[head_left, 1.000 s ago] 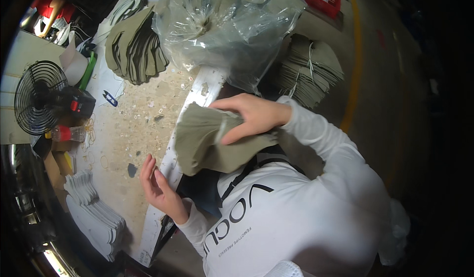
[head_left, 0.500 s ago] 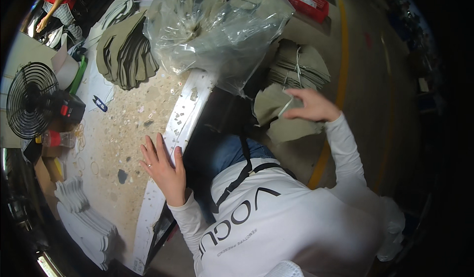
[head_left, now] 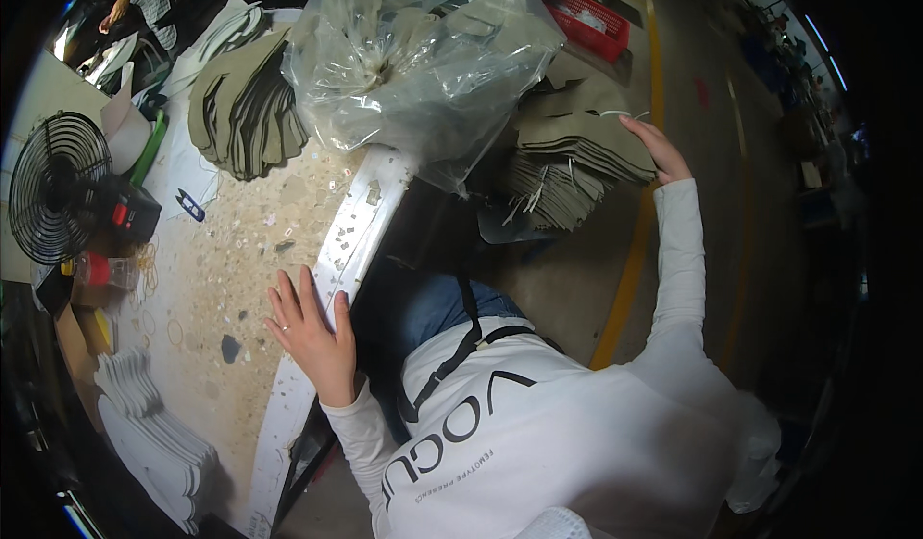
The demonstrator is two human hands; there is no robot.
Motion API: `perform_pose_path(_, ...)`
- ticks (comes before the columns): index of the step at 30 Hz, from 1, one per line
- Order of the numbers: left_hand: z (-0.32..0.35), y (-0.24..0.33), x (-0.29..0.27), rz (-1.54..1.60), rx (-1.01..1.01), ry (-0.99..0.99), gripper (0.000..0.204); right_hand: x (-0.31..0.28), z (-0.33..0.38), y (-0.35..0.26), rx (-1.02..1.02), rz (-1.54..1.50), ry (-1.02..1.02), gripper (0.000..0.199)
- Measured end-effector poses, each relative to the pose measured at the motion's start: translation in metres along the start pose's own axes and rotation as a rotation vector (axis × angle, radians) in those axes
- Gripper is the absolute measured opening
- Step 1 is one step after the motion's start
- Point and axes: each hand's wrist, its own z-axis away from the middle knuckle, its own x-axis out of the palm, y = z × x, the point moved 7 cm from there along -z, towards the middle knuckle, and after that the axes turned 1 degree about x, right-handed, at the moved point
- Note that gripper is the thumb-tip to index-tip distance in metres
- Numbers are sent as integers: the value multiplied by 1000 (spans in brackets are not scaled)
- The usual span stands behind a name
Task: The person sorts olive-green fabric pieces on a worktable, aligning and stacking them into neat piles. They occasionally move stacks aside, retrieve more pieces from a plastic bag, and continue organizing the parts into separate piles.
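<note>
Bundle looks soft, floppy; we'd hold its tie. Our right hand is there, grip unclear; our left hand lies open.

Right fingers partly hidden, co-worker cut off above

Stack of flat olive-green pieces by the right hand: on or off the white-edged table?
Off: the stack lies right of the table, right hand at its edge. What supports it: cannot tell.
</note>
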Motion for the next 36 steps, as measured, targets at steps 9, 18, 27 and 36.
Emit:
perform_pose_path(9, 3, -1, 0, 11, 35, 30, 53, 3, -2, 19, 73, -62, -21, 55)
perform_pose_path(18, -15, 40, -23, 404, 41, 194, 36, 11, -6, 41, 128, -355, -79, 53)
perform_pose_path(27, -35, 187, 152, 1282, -61, -619, 66, 4, -15, 71, 91, -661, -197, 46)
perform_pose_path(36, -68, 266, 238, 1001, -32, -557, 107, -57, 6, 155, -239, -1071, 323, 55)
